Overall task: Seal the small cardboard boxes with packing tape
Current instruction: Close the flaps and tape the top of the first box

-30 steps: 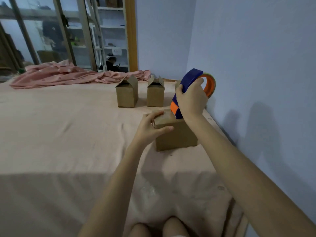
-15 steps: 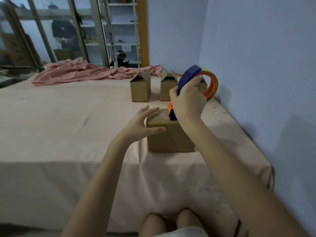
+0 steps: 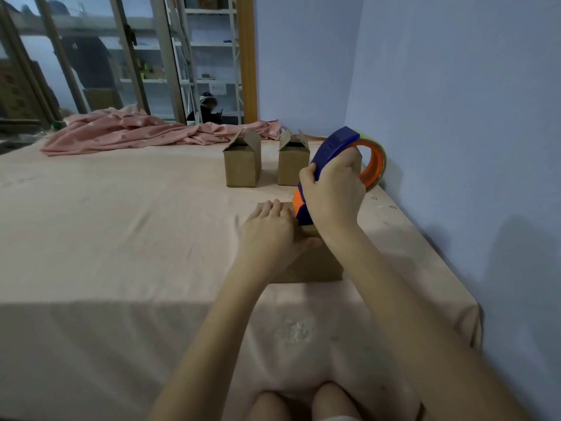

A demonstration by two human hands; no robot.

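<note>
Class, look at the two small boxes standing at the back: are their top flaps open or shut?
Open. On both back boxes the flaps stand up.

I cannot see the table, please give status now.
Left hand flat on near cardboard box. Right hand grips tape dispenser at box top. Nothing blocks.

Both forearms are bare, sleeveless up to the frame edge behind the left hand [image 3: 271,229] and right hand [image 3: 334,189]; bare knees [image 3: 303,399] show below them.
</note>
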